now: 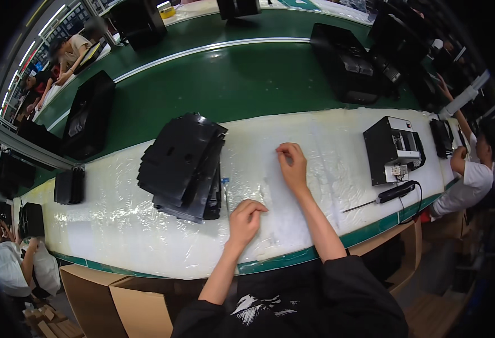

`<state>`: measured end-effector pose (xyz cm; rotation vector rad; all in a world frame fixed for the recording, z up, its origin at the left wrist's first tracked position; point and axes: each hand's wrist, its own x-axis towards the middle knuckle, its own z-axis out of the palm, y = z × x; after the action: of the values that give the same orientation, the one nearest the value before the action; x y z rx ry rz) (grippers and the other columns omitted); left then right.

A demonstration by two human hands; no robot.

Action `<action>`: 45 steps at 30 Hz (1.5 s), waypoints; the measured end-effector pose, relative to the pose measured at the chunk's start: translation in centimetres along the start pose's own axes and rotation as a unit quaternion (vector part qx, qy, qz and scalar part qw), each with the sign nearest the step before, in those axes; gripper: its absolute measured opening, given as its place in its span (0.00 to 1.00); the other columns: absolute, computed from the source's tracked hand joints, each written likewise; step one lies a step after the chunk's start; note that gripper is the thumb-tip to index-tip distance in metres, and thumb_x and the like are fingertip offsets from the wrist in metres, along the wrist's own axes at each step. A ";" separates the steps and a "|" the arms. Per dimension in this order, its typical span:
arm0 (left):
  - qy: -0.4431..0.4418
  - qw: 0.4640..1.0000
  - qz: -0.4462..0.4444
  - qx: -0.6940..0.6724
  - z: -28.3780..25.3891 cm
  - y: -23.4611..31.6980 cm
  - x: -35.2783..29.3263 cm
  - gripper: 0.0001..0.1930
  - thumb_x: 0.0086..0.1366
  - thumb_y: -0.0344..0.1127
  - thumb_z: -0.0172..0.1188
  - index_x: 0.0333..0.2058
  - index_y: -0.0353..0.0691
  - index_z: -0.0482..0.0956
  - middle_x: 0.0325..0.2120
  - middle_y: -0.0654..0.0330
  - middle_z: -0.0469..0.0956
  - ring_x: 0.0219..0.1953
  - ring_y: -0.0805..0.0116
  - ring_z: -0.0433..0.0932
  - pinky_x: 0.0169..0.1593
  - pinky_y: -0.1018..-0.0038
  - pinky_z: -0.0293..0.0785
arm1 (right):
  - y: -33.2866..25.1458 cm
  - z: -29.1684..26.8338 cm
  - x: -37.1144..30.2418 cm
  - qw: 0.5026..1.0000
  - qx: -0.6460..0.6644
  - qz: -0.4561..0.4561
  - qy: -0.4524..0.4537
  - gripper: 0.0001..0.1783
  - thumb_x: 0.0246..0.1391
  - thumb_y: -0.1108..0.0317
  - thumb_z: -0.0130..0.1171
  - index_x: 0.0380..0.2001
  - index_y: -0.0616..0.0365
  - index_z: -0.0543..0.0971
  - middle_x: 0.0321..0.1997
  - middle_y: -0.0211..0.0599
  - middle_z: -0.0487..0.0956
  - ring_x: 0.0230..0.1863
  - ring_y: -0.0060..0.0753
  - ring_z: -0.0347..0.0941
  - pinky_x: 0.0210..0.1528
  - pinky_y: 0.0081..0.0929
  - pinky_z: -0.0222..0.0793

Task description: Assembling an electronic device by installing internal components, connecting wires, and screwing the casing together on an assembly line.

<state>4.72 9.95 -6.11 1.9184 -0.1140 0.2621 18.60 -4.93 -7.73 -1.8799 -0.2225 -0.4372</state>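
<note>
Over the white, plastic-covered work surface (247, 141), my right hand (294, 166) is held with bent fingers, the fingertips close to the thumb. My left hand (245, 221) is nearer to me, its fingers curled together and pointing to the right. Anything inside either hand is hidden or too small to see. Left of my hands stands an uneven stack of thin black plastic panels (177, 158) with cutouts; neither hand touches it. A small blue-tipped item (225, 181) lies at the stack's right side.
To the right are a black-and-silver boxy device (391, 149) and a black corded electric screwdriver (396, 192) with a long bit. Beyond runs a green conveyor (219, 79) carrying black housings (346, 62). Cardboard boxes (140, 307) stand below the front edge. Co-workers (464, 169) work on both sides.
</note>
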 end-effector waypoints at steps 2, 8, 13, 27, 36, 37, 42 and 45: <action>-0.002 1.000 -0.015 -0.003 0.2 0.2 0.2 0.09 0.51 0.18 0.49 0.24 0.34 0.78 0.26 0.56 0.78 0.32 0.63 0.77 0.37 0.74 0.71 | 0.0 -0.1 -0.1 0.999 0.029 0.018 -0.002 0.04 0.54 0.78 0.52 0.33 0.65 0.75 0.36 0.37 0.76 0.38 0.28 0.75 0.41 0.23 0.72; 0.006 0.983 -0.146 -0.109 2.0 1.0 3.2 0.11 0.56 0.20 0.47 0.37 0.31 0.76 0.33 0.57 0.78 0.35 0.71 0.77 0.38 0.78 0.71 | 0.6 -0.6 -0.2 0.985 0.142 0.098 -0.019 0.07 0.57 0.71 0.51 0.34 0.64 0.75 0.31 0.37 0.78 0.32 0.26 0.76 0.36 0.22 0.70; 0.048 0.985 -0.100 -0.132 5.0 -0.1 8.2 0.12 0.58 0.21 0.47 0.41 0.31 0.73 0.35 0.56 0.78 0.36 0.72 0.77 0.39 0.78 0.72 | 0.1 -1.4 -0.2 0.963 0.225 0.136 -0.062 0.08 0.58 0.69 0.51 0.35 0.63 0.75 0.31 0.34 0.77 0.31 0.22 0.75 0.34 0.20 0.70; 0.065 0.995 -0.007 -0.080 6.5 -0.3 7.4 0.07 0.59 0.25 0.57 0.37 0.32 0.76 0.33 0.58 0.79 0.36 0.73 0.78 0.41 0.78 0.73 | 0.1 -2.8 -0.3 0.908 0.355 0.204 -0.084 0.07 0.56 0.71 0.52 0.35 0.63 0.75 0.25 0.35 0.77 0.22 0.18 0.70 0.25 0.16 0.65; 0.050 0.998 0.010 -0.042 6.4 0.5 7.3 0.07 0.57 0.25 0.59 0.36 0.33 0.77 0.31 0.59 0.80 0.33 0.73 0.78 0.38 0.79 0.73 | -0.2 -2.8 -1.5 0.923 0.340 0.164 -0.074 0.06 0.55 0.72 0.54 0.35 0.63 0.74 0.27 0.33 0.76 0.26 0.18 0.71 0.28 0.16 0.67; 0.045 0.998 0.012 -0.043 6.4 0.4 7.3 0.07 0.57 0.25 0.59 0.36 0.33 0.77 0.31 0.59 0.80 0.33 0.73 0.78 0.38 0.79 0.73 | -0.3 -2.7 -1.6 0.928 0.329 0.156 -0.076 0.06 0.55 0.73 0.54 0.35 0.64 0.74 0.28 0.32 0.76 0.27 0.18 0.71 0.30 0.16 0.68; 0.070 0.995 -0.005 -0.069 6.8 0.4 7.5 0.07 0.55 0.24 0.59 0.34 0.33 0.77 0.30 0.56 0.79 0.30 0.71 0.79 0.34 0.77 0.74 | -0.3 -3.1 -1.7 0.941 0.284 0.154 -0.097 0.05 0.54 0.73 0.55 0.34 0.64 0.75 0.29 0.31 0.76 0.29 0.19 0.71 0.32 0.17 0.68; 0.069 0.995 -0.021 -0.064 6.8 0.0 7.3 0.07 0.54 0.24 0.59 0.34 0.33 0.76 0.29 0.57 0.79 0.29 0.71 0.79 0.34 0.78 0.74 | 0.0 -3.0 -1.9 0.943 0.275 0.158 -0.103 0.05 0.53 0.73 0.55 0.33 0.64 0.75 0.29 0.31 0.76 0.29 0.18 0.71 0.33 0.17 0.68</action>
<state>12.69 3.91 -6.68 1.7673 0.0014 0.3505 16.26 -7.58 -7.59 -1.3709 -0.1571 0.0485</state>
